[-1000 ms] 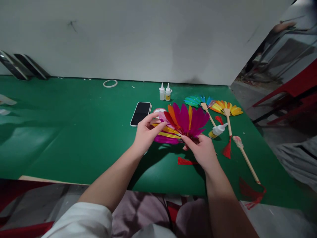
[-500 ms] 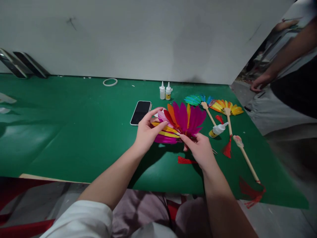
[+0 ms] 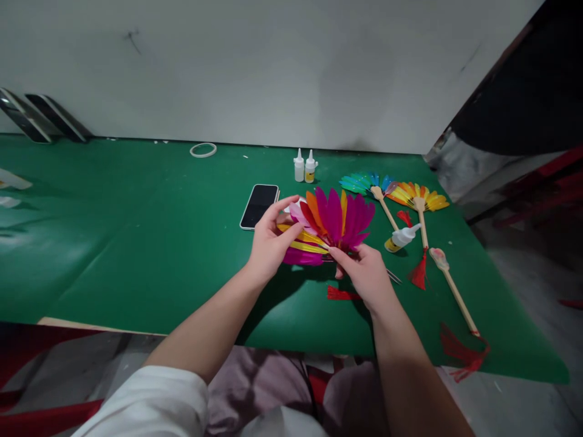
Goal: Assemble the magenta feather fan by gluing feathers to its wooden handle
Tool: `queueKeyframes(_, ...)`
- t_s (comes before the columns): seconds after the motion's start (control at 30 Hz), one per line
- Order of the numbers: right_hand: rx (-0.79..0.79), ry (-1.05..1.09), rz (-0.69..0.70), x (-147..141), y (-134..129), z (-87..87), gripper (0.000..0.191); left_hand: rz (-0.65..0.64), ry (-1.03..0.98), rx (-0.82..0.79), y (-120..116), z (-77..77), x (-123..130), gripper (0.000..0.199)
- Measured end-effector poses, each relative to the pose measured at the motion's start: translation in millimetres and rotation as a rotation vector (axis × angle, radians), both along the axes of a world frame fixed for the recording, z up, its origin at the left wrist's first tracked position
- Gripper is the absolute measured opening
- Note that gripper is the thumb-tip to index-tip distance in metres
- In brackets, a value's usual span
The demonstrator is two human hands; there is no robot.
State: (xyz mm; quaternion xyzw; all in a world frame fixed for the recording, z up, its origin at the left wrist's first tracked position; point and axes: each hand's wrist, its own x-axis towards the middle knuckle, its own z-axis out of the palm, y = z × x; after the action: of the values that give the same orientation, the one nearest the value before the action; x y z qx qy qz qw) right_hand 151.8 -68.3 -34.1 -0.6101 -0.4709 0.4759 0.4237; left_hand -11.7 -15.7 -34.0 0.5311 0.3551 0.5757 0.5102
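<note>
Between my hands is a feather fan [image 3: 334, 215] with magenta, orange, red, pink and yellow feathers. My left hand [image 3: 272, 240] pinches the yellow and pink feathers at its left side, thumb in front and fingers behind. My right hand [image 3: 364, 270] grips the fan's base, its thumb pressed where the feathers meet. The fan's handle is hidden by the right hand. Below the fan a red tassel [image 3: 342, 294] lies on the green table. Tweezers [image 3: 393, 277] partly show beside my right wrist.
Right of my hands lie a blue-green feather fan [image 3: 362, 182], a yellow-orange one [image 3: 419, 197], a tipped glue bottle [image 3: 401, 238] and a bare fan handle [image 3: 455, 297]. Two upright glue bottles [image 3: 304, 168] and a phone [image 3: 259, 206] are behind, with a white ring [image 3: 203, 150] farther left.
The fan has shifted very slightly left and its right-hand feathers sit a little closer in. Both hands keep their hold. The person standing at the right has mostly moved out of view.
</note>
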Motion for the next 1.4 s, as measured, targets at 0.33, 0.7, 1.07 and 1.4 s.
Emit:
queueKeyframes(0.33,-0.009,0.024,-0.029,-2.0,-0.6,1.0,0.034,0.021,0.142,0.032,2.0,0.0,-0.4,0.047)
queueKeyframes(0.7,0.001,-0.004,-0.071,-1.5,-0.9,1.5,0.032,-0.048,0.154,-0.021,2.8,1.0,-1.2,0.052)
queueKeyframes(1.07,0.001,0.056,0.000,-1.5,-1.7,0.9,0.032,-0.050,0.142,0.066,2.7,1.9,-6.6,0.050)
queueKeyframes(1.4,0.021,0.057,-0.013,2.4,-0.9,-5.0,0.031,-0.115,0.216,0.115,0.7,8.0,-11.0,0.048)
